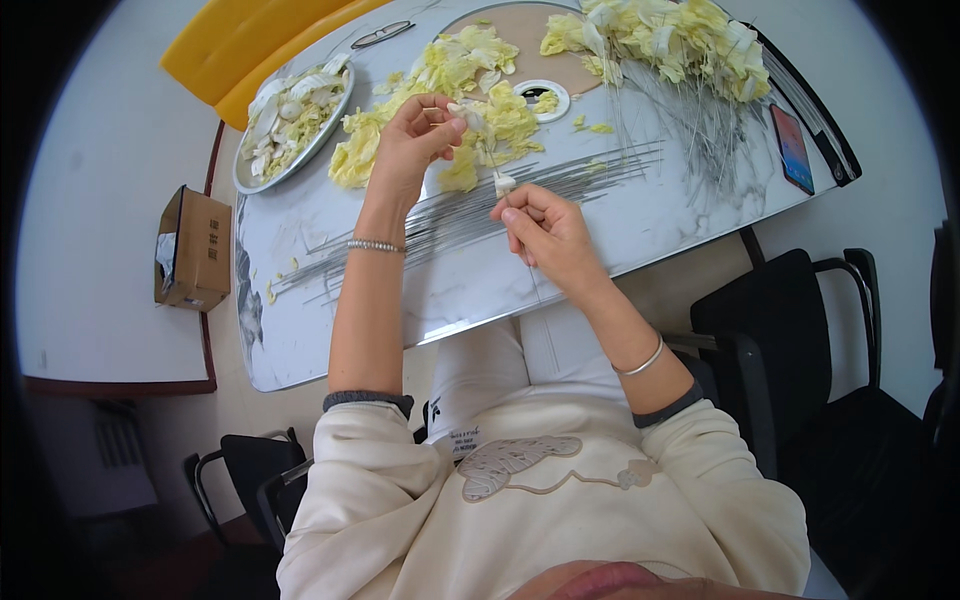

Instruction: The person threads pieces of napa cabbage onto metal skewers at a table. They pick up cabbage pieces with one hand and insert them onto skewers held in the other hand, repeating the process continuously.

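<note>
A thin metal skewer (534, 281) is pinched in my right hand (551, 232), its lower end pointing towards the table's front edge. Just above those fingers, a white chunk of cabbage stem (504, 184) is threaded on the skewer. My left hand (420, 139) is raised higher up, with thumb and fingers closed on a pale cabbage piece (466, 116) near the skewer's upper end. Whether the tip has pierced that piece cannot be made out. Beneath both hands lies a spread of bare metal skewers (457, 225), with loose yellow cabbage leaves (510, 116) behind them.
An oval dish (346, 101) of cut cabbage stands at the left. Several loaded skewers (675, 45) are piled at the back right, near a phone (792, 150). Eyeglasses (382, 34) lie at the back of the marble-patterned table (300, 337). A cardboard box (202, 251) is left of it.
</note>
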Demonstrator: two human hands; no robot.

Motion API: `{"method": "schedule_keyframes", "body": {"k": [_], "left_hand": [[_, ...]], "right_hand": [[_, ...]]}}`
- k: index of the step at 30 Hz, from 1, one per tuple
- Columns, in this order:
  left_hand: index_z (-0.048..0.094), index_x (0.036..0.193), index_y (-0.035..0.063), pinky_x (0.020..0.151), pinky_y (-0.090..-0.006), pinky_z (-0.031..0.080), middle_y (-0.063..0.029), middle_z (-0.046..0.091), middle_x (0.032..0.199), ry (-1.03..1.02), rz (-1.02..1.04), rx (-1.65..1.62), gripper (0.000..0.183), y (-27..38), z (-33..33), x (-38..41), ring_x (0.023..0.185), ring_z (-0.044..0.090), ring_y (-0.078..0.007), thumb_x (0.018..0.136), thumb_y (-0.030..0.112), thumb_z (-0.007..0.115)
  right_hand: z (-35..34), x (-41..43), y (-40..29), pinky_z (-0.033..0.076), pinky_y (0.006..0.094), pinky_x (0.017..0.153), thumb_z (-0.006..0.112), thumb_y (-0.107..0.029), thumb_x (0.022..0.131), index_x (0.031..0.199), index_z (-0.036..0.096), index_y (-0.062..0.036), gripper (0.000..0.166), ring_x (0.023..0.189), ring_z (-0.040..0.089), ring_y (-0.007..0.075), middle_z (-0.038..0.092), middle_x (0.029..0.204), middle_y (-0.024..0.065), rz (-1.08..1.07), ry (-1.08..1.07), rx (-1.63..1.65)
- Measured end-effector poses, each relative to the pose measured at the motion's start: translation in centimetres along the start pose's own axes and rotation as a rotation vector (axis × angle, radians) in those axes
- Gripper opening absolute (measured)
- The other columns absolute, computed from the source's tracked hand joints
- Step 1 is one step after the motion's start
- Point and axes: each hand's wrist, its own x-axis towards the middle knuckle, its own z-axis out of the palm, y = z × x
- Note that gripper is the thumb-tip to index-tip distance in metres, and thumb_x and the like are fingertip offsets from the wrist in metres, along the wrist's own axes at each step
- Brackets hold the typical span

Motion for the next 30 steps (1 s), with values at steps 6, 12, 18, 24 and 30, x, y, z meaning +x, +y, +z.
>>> {"method": "schedule_keyframes", "body": {"k": [6,12,18,24,30], "left_hand": [[0.055,0.101,0.0065,0.058,-0.0211,0.042,-0.0006,0.055,0.083,-0.056,0.033,-0.237,0.02,-1.0,-1.1,-0.9,0.067,0.053,-0.0083,0.083,0.007,0.063],[0.058,0.096,0.0048,0.054,-0.0208,0.04,0.0011,0.054,0.078,0.073,0.09,0.208,0.015,-1.8,-0.5,-0.8,0.061,0.049,-0.0065,0.083,0.01,0.062],[0.063,0.093,0.0085,0.054,-0.0284,0.042,-0.0016,0.054,0.071,-0.016,0.273,0.922,0.022,-1.1,2.3,-2.2,0.06,0.053,-0.0144,0.073,0.017,0.067],[0.062,0.091,0.0098,0.06,-0.0358,0.046,-0.0078,0.06,0.077,-0.008,0.382,1.262,0.023,-2.3,3.5,-2.3,0.067,0.06,-0.0265,0.072,0.022,0.064],[0.063,0.09,0.0081,0.059,-0.0312,0.046,-0.0072,0.061,0.075,0.074,0.287,0.988,0.014,-2.6,2.0,-1.7,0.065,0.059,-0.0195,0.081,0.015,0.055]], "right_hand": [[0.1,0.0,-0.5,0.038,0.0185,0.05,0.053,-0.007,0.087,0.084,0.057,0.001,0.01,0.055,0.046,0.0035,0.052,0.065,-0.0011,0.024,-0.05,-0.086],[0.2,0.0,-0.4,0.036,0.0183,0.046,0.052,-0.007,0.088,0.085,0.057,0.0006,0.01,0.053,0.046,0.0034,0.053,0.064,-0.0001,0.02,0.011,-0.083],[-0.3,0.3,0.1,0.033,0.0184,0.041,0.051,-0.007,0.089,0.087,0.057,0.0002,0.01,0.045,0.039,0.0028,0.05,0.059,0.0003,-0.007,0.131,0.159],[-0.2,0.3,0.0,0.033,0.018,0.041,0.051,-0.008,0.089,0.087,0.057,-0.0002,0.01,0.045,0.038,0.0026,0.05,0.058,-0.0001,0.004,0.107,0.152],[-0.3,0.4,0.2,0.033,0.0175,0.041,0.051,-0.008,0.089,0.086,0.057,-0.0008,0.01,0.046,0.038,0.0025,0.05,0.058,-0.0003,-0.001,0.076,0.124]]}}
